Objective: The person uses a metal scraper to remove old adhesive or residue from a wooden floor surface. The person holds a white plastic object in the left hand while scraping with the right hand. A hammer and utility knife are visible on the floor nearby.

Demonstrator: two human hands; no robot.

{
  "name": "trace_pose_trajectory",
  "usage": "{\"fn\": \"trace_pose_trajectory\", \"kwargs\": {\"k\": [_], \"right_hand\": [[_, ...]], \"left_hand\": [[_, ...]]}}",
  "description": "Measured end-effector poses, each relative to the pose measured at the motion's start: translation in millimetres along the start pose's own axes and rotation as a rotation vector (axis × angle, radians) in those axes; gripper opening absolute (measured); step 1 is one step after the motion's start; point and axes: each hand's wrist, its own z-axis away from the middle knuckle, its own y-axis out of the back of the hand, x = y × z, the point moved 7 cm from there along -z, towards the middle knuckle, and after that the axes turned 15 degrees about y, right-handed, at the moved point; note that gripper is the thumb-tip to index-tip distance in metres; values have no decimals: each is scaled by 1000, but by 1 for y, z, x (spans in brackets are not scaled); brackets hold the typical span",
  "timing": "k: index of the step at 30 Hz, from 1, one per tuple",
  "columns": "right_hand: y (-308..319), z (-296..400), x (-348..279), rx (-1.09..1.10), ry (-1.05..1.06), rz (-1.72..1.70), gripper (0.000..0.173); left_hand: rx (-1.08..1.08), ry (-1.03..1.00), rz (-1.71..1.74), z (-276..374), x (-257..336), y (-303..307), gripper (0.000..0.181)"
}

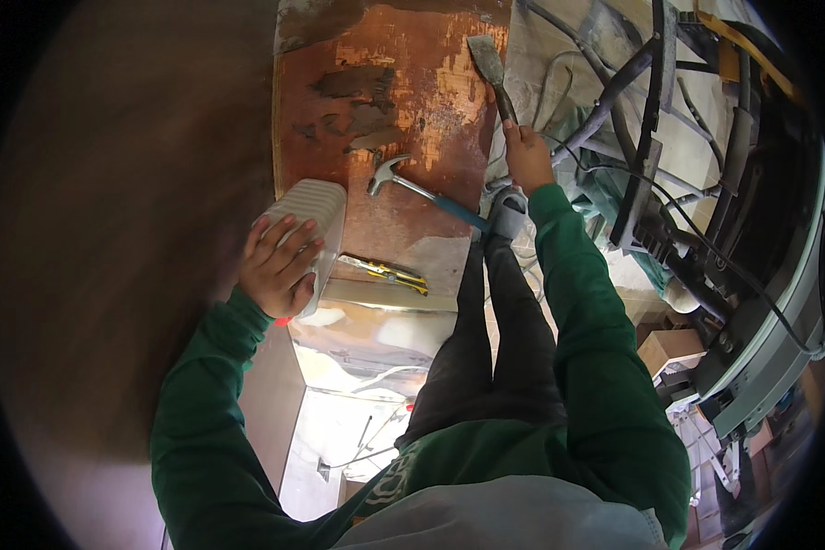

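My right hand [528, 157] grips the dark handle of a scraper [488, 60], its broad, dirty metal blade pointing away over the right edge of a worn reddish-brown wooden board [412, 214]. Fingers spread, my left hand [278, 268] rests on a pale ribbed plastic container [320, 199] at the board's left edge; its palm side is hidden. Between my hands lies a claw hammer [423, 189] with a teal handle, its head towards the left. Nearer me, a yellow and black utility knife [388, 271] lies across the board. Dark smears [357, 93] and scraped patches mark the board's far part.
A brown panel [130, 227] fills the left side. On the right stand dark metal frame parts [650, 124] with a hanging cable [722, 254] and green cloth [608, 196]. A wooden block [670, 350] sits lower right. A grey slipper [507, 214] shows beside the board.
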Motion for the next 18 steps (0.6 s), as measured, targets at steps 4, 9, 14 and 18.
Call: {"fn": "trace_pose_trajectory", "kwargs": {"k": [4, 9, 14, 18], "right_hand": [[12, -37, -29, -102, -208, -155, 61], [14, -21, -44, -163, -295, -209, 61], [10, -32, -45, -189, -310, -206, 60], [11, -26, -47, -175, -299, -200, 57]], "left_hand": [[17, 16, -9, -3, 0, 0, 42], [-15, 17, 4, 5, 1, 0, 43], [7, 11, -14, 0, 0, 0, 44], [-11, 12, 0, 0, -2, -2, 45]]}}
